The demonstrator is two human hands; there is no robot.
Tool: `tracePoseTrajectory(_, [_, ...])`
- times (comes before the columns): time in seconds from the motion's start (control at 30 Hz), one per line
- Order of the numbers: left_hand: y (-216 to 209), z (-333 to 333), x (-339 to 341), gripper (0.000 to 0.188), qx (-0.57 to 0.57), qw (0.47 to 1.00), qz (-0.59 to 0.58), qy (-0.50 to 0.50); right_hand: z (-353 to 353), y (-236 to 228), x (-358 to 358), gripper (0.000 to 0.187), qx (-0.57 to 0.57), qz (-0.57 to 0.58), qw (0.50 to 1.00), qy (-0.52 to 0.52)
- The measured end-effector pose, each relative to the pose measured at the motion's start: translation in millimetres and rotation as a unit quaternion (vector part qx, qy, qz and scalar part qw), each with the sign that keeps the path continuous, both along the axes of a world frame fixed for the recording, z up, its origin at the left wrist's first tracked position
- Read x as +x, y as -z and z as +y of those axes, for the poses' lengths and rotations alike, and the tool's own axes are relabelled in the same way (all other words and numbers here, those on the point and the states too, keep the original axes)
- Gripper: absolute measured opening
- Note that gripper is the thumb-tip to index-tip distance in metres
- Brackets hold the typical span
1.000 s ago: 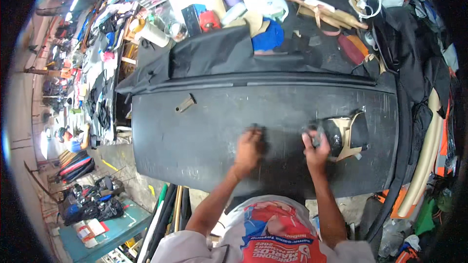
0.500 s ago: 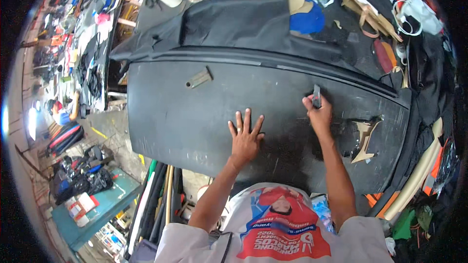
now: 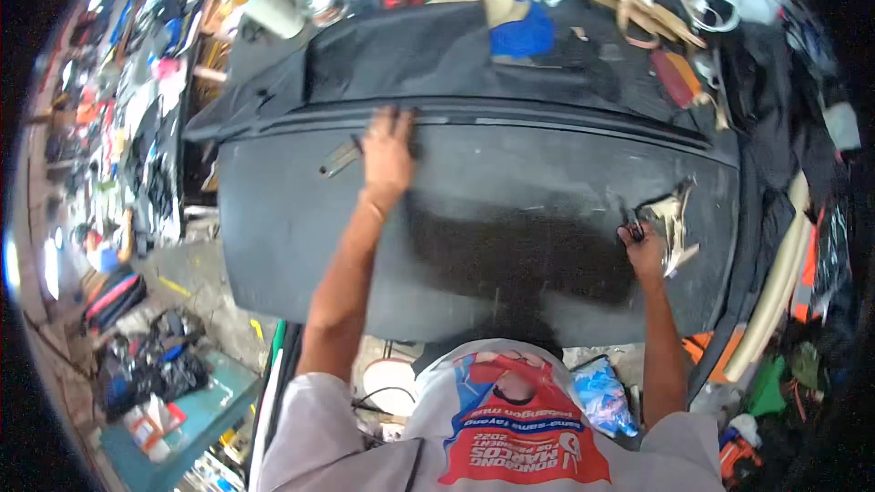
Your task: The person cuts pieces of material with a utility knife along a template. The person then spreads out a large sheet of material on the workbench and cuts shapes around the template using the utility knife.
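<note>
Farther forward now, my left hand [image 3: 389,153] reaches the black strip [image 3: 492,113], grip unclear, likely needing purchase; my right hand [image 3: 646,248] clasps a tool [image 3: 634,222].

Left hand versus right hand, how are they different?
The left hand reaches the black strip on the far side; the right hand is closer in, beside the tan piece. The left hand's fingers stretch forward; the right hand curls around a small dark tool. Both are bare.

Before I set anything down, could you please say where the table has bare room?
Free black tabletop lies between the left hand and right hand, and below the small grey object. It is crowded around the tan piece and along the black sheeting.
</note>
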State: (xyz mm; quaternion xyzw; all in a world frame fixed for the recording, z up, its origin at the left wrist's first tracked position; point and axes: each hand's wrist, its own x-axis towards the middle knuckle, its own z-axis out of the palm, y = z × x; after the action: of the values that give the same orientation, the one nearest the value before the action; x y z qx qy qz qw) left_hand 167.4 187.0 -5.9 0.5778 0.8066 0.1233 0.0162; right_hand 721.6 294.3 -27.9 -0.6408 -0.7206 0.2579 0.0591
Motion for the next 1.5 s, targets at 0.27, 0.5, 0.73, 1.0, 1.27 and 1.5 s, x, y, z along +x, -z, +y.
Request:
tracePoseTrajectory(0.27, [-4,71,-90,0.061,-0.271,0.959,0.028,0.08,80,-7,96,0.051,0.119,0.126,0.973,0.154])
tracePoseTrajectory(0.5, [-30,68,-98,0.065,-0.258,0.956,0.045,0.133,97,21,143,0.06,0.053,0.208,0.922,0.321])
tracePoseTrajectory(0.73, [-160,14,-77,0.05,-0.102,0.986,-0.003,0.131,97,14,146,0.07,0.04,0.214,0.934,0.282])
tracePoseTrajectory(1.0, [-299,-162,21,0.071,-0.153,0.984,-0.065,0.068,66,18,152,0.046,0.032,0.307,0.906,0.291])
tracePoseTrajectory(1.27, [-321,-251,86,0.066,-0.277,0.94,-0.155,0.124,-4,34,159,0.061,0.173,-0.045,0.981,-0.081])
tracePoseTrajectory(1.5, [-321,-257,121,0.06,-0.371,0.881,-0.23,0.184,-11,55,185,0.062,0.178,-0.009,0.983,0.043])
